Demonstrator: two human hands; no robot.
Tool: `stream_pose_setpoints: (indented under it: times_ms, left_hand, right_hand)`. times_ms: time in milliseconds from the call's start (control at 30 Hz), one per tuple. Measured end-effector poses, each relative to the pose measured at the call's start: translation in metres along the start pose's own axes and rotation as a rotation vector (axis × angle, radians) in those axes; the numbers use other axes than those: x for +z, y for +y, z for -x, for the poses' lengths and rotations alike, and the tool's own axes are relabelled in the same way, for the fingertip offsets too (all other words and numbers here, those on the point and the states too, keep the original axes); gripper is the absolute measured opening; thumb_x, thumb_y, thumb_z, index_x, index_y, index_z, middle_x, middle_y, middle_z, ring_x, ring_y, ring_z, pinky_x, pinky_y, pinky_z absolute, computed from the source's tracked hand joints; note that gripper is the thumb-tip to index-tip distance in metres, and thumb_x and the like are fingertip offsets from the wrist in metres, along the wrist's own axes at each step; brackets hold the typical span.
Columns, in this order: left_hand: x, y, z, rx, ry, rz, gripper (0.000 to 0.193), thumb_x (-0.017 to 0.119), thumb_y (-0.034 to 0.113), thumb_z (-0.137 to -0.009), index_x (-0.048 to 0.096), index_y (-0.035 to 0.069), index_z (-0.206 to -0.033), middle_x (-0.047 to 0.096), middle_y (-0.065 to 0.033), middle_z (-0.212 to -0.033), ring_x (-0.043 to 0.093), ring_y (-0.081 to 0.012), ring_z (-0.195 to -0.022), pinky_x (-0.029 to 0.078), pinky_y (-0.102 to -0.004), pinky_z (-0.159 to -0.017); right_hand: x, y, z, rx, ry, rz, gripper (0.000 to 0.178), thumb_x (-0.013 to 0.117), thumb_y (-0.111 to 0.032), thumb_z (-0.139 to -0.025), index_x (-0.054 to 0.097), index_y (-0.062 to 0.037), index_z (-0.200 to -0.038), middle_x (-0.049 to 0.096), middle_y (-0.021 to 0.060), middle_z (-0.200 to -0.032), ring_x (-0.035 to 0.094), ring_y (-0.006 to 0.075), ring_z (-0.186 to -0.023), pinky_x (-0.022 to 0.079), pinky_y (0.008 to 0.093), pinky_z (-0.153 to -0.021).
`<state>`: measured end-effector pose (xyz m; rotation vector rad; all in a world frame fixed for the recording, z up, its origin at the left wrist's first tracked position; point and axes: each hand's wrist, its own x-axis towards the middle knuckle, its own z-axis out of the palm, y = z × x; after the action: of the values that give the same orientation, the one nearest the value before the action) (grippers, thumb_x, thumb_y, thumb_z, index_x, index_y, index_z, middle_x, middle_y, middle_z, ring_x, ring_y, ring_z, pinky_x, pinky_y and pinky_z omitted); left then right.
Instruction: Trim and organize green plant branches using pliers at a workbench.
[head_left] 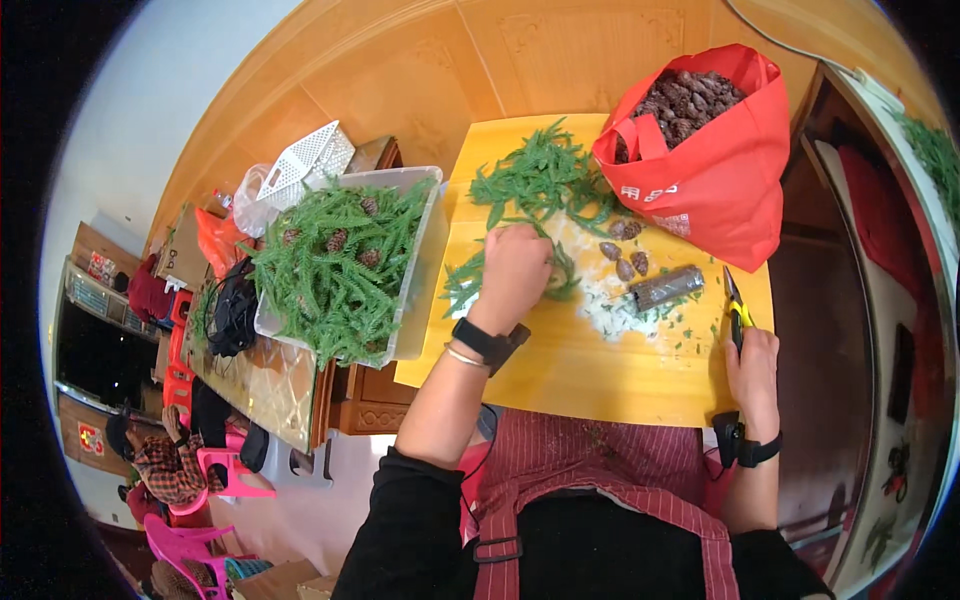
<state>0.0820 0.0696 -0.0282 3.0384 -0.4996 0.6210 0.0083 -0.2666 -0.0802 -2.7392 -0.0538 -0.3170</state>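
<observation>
My left hand (pixel 515 275) is closed, knuckles up, over the middle of a yellow board (pixel 560 375). It grips a green pine sprig (pixel 560 270), whose needles stick out on both sides of the fist; the fingertips are hidden. At the board's right edge, my right hand (pixel 754 375) is wrapped round cutting pliers (pixel 737 305) with yellow and black handles, jaws pointing away from me. Loose brown pine cones (pixel 625 268) lie between the hands. Beside them rests a dark cylindrical bundle (pixel 668 288) of thin rods. More green sprigs (pixel 535 175) are heaped at the board's far side.
A red bag (pixel 715 180) full of pine cones stands at the far right corner. To the left, a clear plastic bin (pixel 432 215) holds green sprigs and several cones. Behind it is a white basket (pixel 312 155). Green and pale scraps (pixel 620 310) litter the board. Other people sit far left.
</observation>
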Motion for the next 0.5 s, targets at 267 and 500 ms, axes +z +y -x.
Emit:
stream_pose_setpoints:
  times_ms: [267,500]
  left_hand:
    - [-0.045,0.018,0.012,-0.301,0.074,0.913,0.009,0.064,0.004,-0.074,0.06,0.001,-0.082,0.059,-0.0017,-0.071,0.052,-0.006,-0.065,0.042,-0.0215,-0.057]
    - [-0.046,0.041,0.029,-0.479,0.095,1.287,0.01,0.062,-0.001,-0.077,0.06,0.0,-0.086,0.06,0.0011,-0.077,0.053,-0.0037,-0.067,0.042,-0.0178,-0.058]
  right_hand:
    - [-0.02,-0.012,-0.002,-0.031,0.003,0.013,0.027,0.064,-0.006,-0.071,0.052,0.0023,-0.093,0.054,0.0189,-0.094,0.046,0.0359,-0.093,0.039,0.0417,-0.083]
    - [-0.053,-0.08,-0.015,-0.138,-0.149,-0.767,0.026,0.058,-0.006,-0.077,0.05,-0.0012,-0.101,0.055,0.0082,-0.09,0.054,0.0178,-0.087,0.043,0.0285,-0.078]
